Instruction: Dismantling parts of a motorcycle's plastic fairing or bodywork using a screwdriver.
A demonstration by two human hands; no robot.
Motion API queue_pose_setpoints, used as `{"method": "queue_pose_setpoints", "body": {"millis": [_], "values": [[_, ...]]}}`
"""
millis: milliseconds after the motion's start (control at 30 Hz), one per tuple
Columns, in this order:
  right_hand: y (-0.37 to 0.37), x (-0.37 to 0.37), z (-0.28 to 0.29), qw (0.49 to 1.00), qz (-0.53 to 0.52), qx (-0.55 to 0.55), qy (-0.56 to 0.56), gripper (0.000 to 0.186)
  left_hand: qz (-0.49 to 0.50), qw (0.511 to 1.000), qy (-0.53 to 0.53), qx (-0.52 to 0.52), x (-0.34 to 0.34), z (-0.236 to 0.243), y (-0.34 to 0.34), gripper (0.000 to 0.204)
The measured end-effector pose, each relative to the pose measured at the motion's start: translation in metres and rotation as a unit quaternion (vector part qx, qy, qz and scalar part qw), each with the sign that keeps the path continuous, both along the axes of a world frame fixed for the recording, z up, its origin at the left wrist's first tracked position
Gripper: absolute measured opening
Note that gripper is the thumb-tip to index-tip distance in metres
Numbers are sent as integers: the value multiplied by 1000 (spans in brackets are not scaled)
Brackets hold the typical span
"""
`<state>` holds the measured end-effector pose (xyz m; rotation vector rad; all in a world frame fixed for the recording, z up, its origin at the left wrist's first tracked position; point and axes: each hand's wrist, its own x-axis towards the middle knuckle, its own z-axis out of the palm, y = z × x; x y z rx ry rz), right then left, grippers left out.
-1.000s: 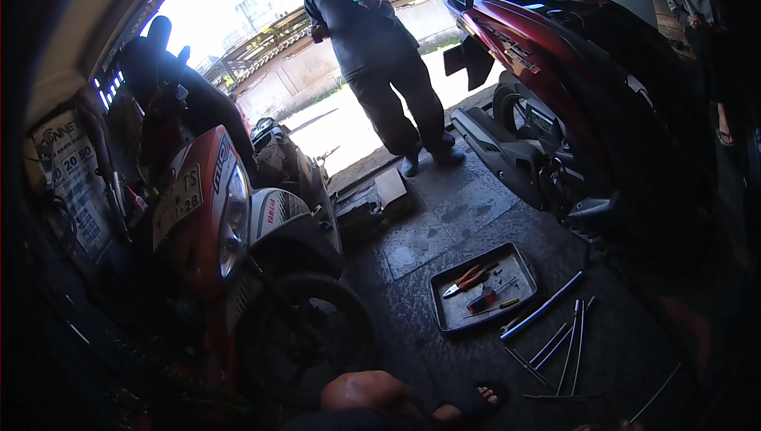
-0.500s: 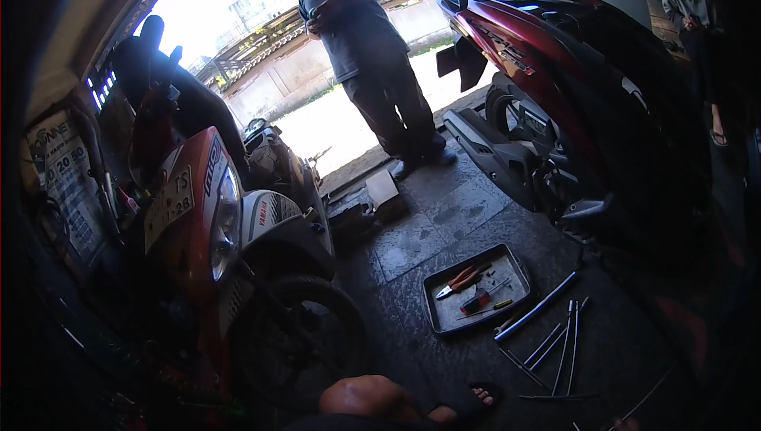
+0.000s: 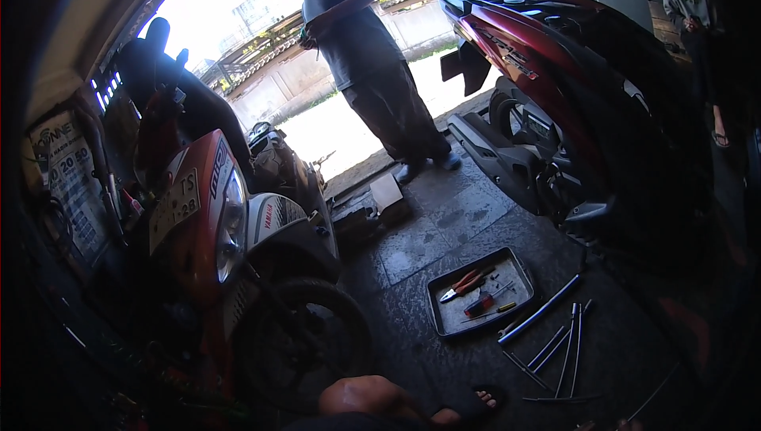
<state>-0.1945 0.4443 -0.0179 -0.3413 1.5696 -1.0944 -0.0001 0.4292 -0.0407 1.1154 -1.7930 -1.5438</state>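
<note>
At the lower right edge, a dim sliver of my right hand (image 3: 629, 425) shows beside a thin metal rod (image 3: 656, 390). Whether the fingers grip that rod is too dark and cut off to make out. My left hand is out of view. Nearest to the right hand, several T-handle wrenches (image 3: 567, 360) lie on the floor. Above them rests a long silver bar-shaped tool (image 3: 542, 311). A black-rimmed tray (image 3: 434, 304) holds pliers (image 3: 462, 285) with red-orange handles, a red and black screwdriver (image 3: 481, 302), a thin screwdriver with a yellow handle (image 3: 507, 306) and small parts.
A red and white motorcycle (image 3: 238, 209) stands on the left, a dark red scooter (image 3: 515, 58) on the right. One person (image 3: 357, 58) stands at the bright doorway, another (image 3: 691, 19) at the far right. My bent knee (image 3: 361, 395) and sandaled foot (image 3: 485, 399) are at the bottom.
The view has shifted slightly. The person at the doorway has turned a little and leans more to the left. The tools and tray have stayed in place on the floor.
</note>
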Motion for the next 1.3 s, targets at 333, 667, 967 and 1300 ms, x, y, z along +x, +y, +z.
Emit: {"method": "queue_pose_setpoints", "body": {"millis": [333, 667, 967, 1300], "values": [[-11, -6, -2, 997, -34, 39, 54, 33, -295, 913, 21, 280, -17, 55, -2, 48], [-12, -16, -4, 997, -46, 55, 37, 51, -15, 996, 28, -79, -4, 12, -7, 52], [-3, -14, -23, 998, -7, 2, -64, 14, -90, 921, 62, 373, -39, -31, 25, 48], [-20, 7, 13, 995, -30, 95, 1, 16, -129, 967, 213, 52, -2, 62, -6, 37]]}}
